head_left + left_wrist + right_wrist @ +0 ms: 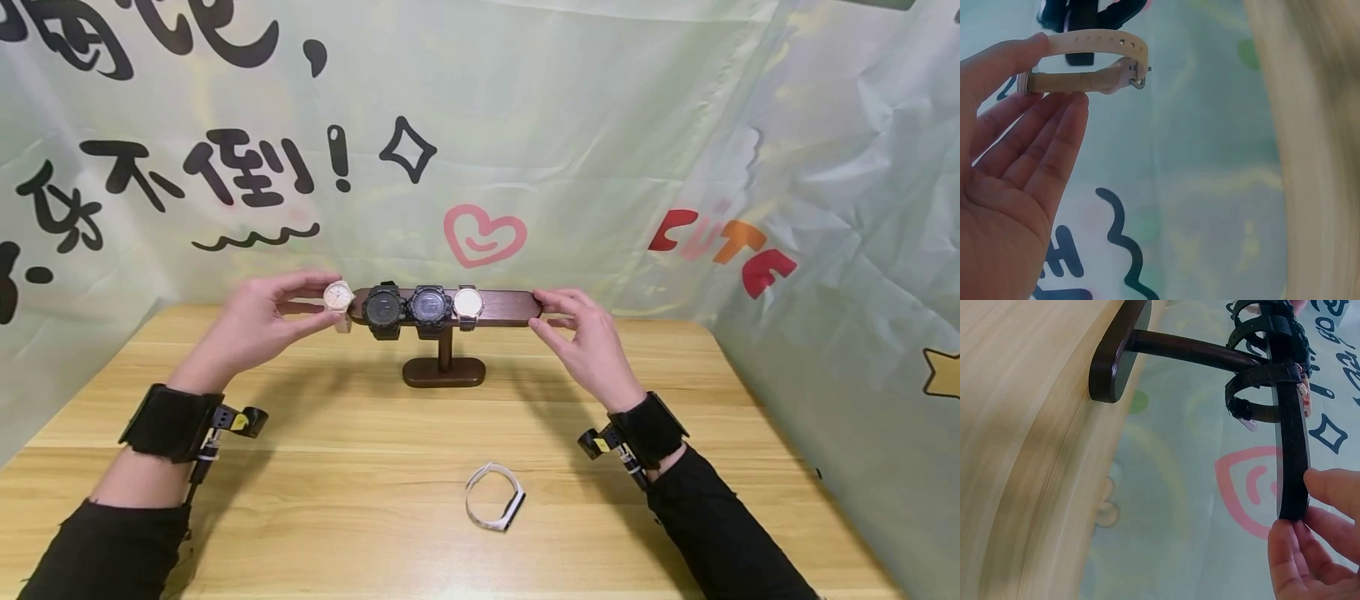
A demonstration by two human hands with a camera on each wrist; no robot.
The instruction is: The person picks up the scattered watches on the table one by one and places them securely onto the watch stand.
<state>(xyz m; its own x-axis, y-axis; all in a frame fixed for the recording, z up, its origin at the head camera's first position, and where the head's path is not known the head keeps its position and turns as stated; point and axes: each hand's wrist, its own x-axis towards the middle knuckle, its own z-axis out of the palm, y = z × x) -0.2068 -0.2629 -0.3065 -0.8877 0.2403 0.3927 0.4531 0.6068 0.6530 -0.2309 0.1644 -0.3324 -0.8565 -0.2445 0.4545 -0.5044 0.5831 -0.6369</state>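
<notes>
My left hand (258,321) pinches a pale wristwatch (339,297) between thumb and fingers at the left end of a dark wooden watch stand (510,308). In the left wrist view, the watch's light strap (1094,41) is buckled into a loop. The end of the bar (1080,59) shows just behind it; whether it is inside the loop I cannot tell. My right hand (588,337) grips the bar's right end between thumb and fingers. Along the bar sit two black watches (383,308) and one with a rose-gold face (468,303) and dark strap.
A white fitness band (495,497) lies on the wooden table (360,500), nearer to me than the stand. The stand's oval base (444,372) rests toward the table's back. Printed fabric (600,125) hangs behind the table and along its sides.
</notes>
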